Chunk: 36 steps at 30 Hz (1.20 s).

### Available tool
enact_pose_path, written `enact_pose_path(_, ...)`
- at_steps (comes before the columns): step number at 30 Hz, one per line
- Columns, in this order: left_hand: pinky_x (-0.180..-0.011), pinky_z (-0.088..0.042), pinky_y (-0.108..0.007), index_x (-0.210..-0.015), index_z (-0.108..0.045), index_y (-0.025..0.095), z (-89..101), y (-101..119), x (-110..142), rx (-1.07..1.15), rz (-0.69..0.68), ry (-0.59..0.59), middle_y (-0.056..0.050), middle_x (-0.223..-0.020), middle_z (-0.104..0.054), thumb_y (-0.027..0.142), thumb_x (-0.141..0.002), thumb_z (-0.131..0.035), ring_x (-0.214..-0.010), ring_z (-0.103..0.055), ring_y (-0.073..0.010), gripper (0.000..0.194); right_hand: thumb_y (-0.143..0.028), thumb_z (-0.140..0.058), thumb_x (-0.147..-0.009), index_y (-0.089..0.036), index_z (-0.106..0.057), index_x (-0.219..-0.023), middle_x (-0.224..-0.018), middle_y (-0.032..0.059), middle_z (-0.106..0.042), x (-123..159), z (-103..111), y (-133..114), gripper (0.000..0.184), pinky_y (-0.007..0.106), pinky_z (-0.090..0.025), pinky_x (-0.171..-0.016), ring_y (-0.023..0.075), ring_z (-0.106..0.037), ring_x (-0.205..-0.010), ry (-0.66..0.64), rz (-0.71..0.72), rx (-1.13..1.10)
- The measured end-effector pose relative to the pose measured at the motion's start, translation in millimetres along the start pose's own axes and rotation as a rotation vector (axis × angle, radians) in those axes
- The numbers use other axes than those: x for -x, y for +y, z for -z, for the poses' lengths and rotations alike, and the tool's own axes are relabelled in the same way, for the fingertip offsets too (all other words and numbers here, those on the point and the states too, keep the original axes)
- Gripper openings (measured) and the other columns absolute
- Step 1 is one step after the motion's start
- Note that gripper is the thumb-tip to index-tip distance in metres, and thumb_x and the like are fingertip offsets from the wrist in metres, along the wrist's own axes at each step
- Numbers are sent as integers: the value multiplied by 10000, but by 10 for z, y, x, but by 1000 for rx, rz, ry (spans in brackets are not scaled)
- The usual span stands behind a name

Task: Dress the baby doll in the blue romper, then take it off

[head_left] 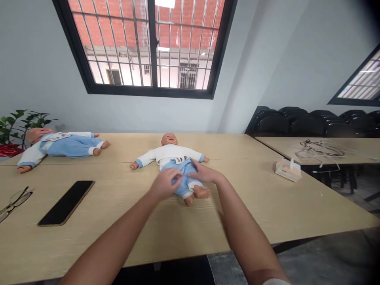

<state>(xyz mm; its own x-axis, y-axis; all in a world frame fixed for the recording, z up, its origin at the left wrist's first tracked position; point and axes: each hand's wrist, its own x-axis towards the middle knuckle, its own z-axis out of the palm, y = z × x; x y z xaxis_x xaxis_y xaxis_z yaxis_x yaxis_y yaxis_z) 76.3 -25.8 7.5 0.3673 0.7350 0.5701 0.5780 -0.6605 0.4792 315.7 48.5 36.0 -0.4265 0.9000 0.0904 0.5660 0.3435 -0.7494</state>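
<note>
At twelve o'clock, the doll [174, 157] already has shirt [172, 151] and rumpled trousers [185, 171] on. My left hand [166, 183] curls, right hand [204, 172] spreads over them; whether either grips, I can't tell.

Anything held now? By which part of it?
Cannot tell: left hand and right hand are at the light-blue cloth trousers of the white-topped baby doll, but whether either grips them is unclear.

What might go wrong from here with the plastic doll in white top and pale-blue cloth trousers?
With the left hand and right hand at the trousers, the fabric might bunch or twist on the doll. A wide sweep to the left might knock the black rectangular phone lying on the pale wooden table.
</note>
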Motion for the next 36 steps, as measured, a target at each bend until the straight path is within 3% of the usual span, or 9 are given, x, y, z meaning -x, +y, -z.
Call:
enact_pose_path(4, -739, -470, -346, -943, -651, 219, 175, -358, -14, -16, 291, 27, -40, -876, -695, 372, -924, -575, -814, -641, -224, 172, -486, -700, -874, -135, -493, -1491, -1420, 243, -584, 283, -156, -210, 740, 520, -410, -1106, 395, -563, -1304, 168, -119, 274)
enact_pose_path(6, -759, -474, -351, -1010, -633, 206, 179, -509, 5, 16, 340, 13, -65, -962, -696, 452, -869, -649, -878, -645, -245, 285, -447, -624, -931, -135, -474, -1509, -1463, 250, -535, 519, -313, -309, 674, 543, -374, -1130, 403, -506, -1351, 303, -31, 428)
enact_pose_path(9, -736, -470, -337, -1036, -583, 191, 124, -656, 51, 184, 441, -37, -61, -936, -676, 549, -799, -711, -840, -633, -239, 447, -340, -538, -980, -192, -479, -1512, -1520, 186, -490, 848, -502, -295, 556, 513, -361, -1167, 342, -449, -1406, 282, 189, 497)
enact_pose_path(12, -673, -427, -306, -1009, -559, 197, 87, -740, 92, 328, 521, -111, 0, -796, -602, 592, -789, -705, -736, -577, -204, 475, -216, -453, -997, -210, -519, -1471, -1503, 169, -507, 1039, -532, -116, 479, 510, -405, -1140, 302, -482, -1374, 231, 243, 518)
enact_pose_path(17, -678, -400, -288, -899, -578, 198, 143, -843, 123, 444, 468, -165, 25, -751, -524, 666, -820, -626, -711, -492, -175, 477, -204, -460, -989, -208, -620, -1303, -1290, 179, -621, 1232, -530, -88, 353, 540, -463, -1041, 330, -556, -1225, 343, 190, 550)
enact_pose_path(22, -773, -452, -328, -924, -549, 201, 144, -893, 114, 488, 460, -67, -10, -836, -566, 716, -875, -519, -800, -516, -198, 518, -346, -464, -1011, -254, -638, -1140, -1131, 154, -657, 1451, -907, -328, 235, 494, -514, -955, 333, -605, -1112, 375, 81, 401)
enact_pose_path(27, -831, -463, -346, -963, -510, 200, 58, -889, 68, 544, 439, 33, -38, -909, -574, 753, -900, -458, -868, -542, -205, 559, -425, -698, -870, -207, -547, -1383, -1332, 202, -612, 1376, -1240, -289, 578, 560, -402, -1123, 418, -498, -1333, 379, 22, 488)
enact_pose_path(32, -679, -451, -310, -1001, -482, 204, 57, -873, 94, 605, 439, 8, -14, -808, -568, 789, -914, -367, -696, -527, -169, 603, -363, -610, -906, -186, -602, -1313, -1179, 210, -688, 1221, -1182, -328, 444, 483, -517, -926, 395, -638, -1143, 391, -102, 477)
enact_pose_path(36, -724, -475, -310, -1046, -572, 183, 126, -856, 175, 537, 392, -161, -50, -867, -659, 707, -812, -648, -773, -609, -195, 580, -386, -503, -962, -232, -595, -1258, -1056, 125, -745, 1215, -993, -441, 346, 373, -521, -774, 300, -718, -939, 446, -133, 269)
